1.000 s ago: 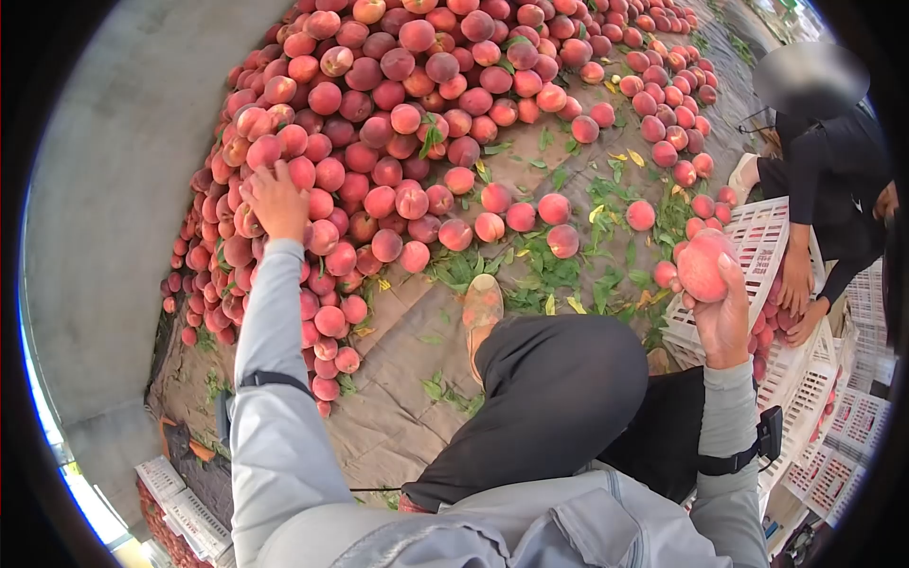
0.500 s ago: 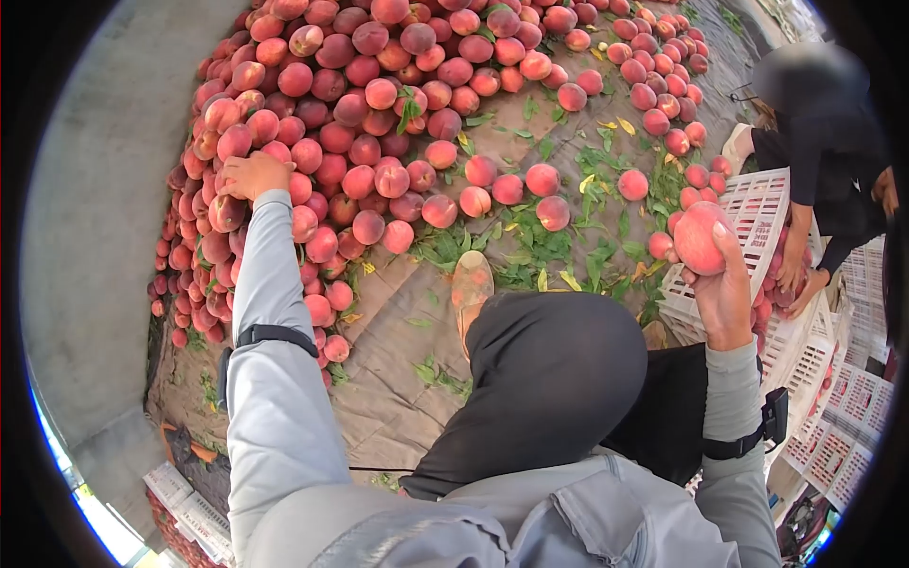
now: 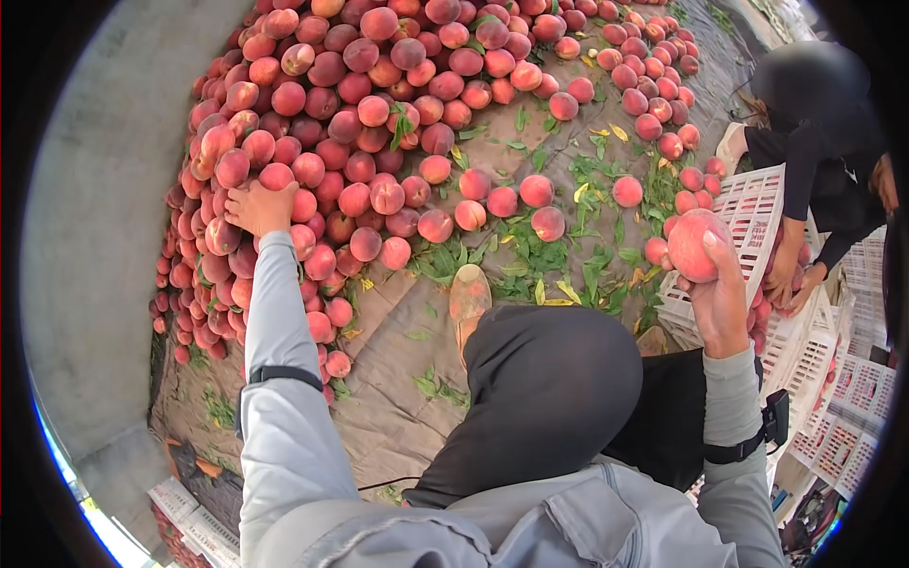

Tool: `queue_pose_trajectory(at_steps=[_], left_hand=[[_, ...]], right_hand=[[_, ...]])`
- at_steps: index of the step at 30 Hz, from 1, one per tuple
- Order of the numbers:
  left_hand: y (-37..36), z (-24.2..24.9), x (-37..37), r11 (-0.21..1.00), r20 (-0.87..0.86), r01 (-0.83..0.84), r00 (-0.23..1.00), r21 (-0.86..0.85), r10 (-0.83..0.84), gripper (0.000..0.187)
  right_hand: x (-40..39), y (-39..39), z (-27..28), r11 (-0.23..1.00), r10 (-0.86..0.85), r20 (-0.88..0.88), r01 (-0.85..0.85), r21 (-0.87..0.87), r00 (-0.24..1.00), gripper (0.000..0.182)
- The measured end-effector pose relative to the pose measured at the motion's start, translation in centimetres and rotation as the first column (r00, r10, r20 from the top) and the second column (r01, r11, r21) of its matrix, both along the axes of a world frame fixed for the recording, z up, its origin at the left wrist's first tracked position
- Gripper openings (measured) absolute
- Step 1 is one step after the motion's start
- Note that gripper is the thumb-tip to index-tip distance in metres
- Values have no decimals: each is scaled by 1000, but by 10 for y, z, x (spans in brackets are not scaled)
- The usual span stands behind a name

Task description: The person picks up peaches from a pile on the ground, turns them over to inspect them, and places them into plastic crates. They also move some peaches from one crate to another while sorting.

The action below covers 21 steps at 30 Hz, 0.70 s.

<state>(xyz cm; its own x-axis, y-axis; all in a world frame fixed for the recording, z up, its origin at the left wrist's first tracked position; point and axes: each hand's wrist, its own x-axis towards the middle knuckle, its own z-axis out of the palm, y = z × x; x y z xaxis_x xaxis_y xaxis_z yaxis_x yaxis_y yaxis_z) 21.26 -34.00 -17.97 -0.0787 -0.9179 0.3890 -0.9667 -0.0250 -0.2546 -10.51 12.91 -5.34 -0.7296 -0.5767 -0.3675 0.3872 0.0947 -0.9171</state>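
My right hand (image 3: 721, 308) holds up a large red peach (image 3: 694, 248), thumb across its side and fingers curled beneath. It is beside the near end of a white slatted plastic crate (image 3: 753, 213). On the left, my left hand (image 3: 260, 206) reaches into a big heap of peaches (image 3: 355, 123). Its fingers bend down over a peach (image 3: 222, 237) at the heap's left side; the fingertips are partly hidden among the fruit. Other peaches press close around that hand.
Loose peaches (image 3: 547, 223) and green leaves (image 3: 540, 251) lie on the brown ground sheet (image 3: 388, 327). A grey wall (image 3: 104, 218) rises at left. At right, a co-worker's hands (image 3: 791, 284) are among peaches at the crates. More white crates (image 3: 847, 407) stand lower right.
The view has shifted slightly. My left hand stays at the same part of the heap, its wrist a little more upright. My right hand keeps the peach, turned slightly.
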Motion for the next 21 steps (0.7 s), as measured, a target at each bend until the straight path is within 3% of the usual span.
queue_pose_trajectory(at_steps=[1, 3, 5, 7, 9, 11, 13, 15, 20, 21], left_hand=[[5, -1, 5, 1000, 4, 2, 1000, 0, -2, 76], [21, -2, 12, 982, -168, 179, 972, 59, -167, 73], [40, -13, 11, 985, -305, 163, 942, 51, -140, 68], [60, -38, 17, 958, -363, 282, 889, -44, -279, 68], [85, -44, 7, 860, -371, 503, 784, -91, -498, 69], [102, -64, -10, 799, -271, 601, 769, 1, -579, 68], [118, -69, -31, 838, -294, 545, 806, 35, -513, 66], [123, -75, -42, 860, -446, 501, 795, 99, -411, 65], [133, -72, -37, 811, -496, 568, 749, 139, -440, 76], [138, -63, -38, 794, -595, 559, 731, 239, -335, 75]], right_hand=[[0, 1, -1, 1000, -2, 4, 2, 0, 1000, 59], [-2, 2, -1, 1000, 22, 10, -22, 12, 1000, 60], [-2, 1, 2, 1000, 22, 14, -22, 8, 1000, 59], [3, -2, 1, 1000, 30, 20, -30, 1, 999, 58], [3, -4, 4, 1000, 21, 10, -21, -24, 1000, 56], [4, -3, 4, 999, 13, 14, -12, -37, 1000, 55], [5, 0, 4, 999, -11, 16, 12, -48, 1000, 54], [2, 4, 4, 999, -33, 21, 34, -30, 999, 50], [-9, 19, 3, 987, 47, 146, -23, -160, 988, 49], [-9, 21, 3, 987, 37, 147, -13, -158, 988, 49]])
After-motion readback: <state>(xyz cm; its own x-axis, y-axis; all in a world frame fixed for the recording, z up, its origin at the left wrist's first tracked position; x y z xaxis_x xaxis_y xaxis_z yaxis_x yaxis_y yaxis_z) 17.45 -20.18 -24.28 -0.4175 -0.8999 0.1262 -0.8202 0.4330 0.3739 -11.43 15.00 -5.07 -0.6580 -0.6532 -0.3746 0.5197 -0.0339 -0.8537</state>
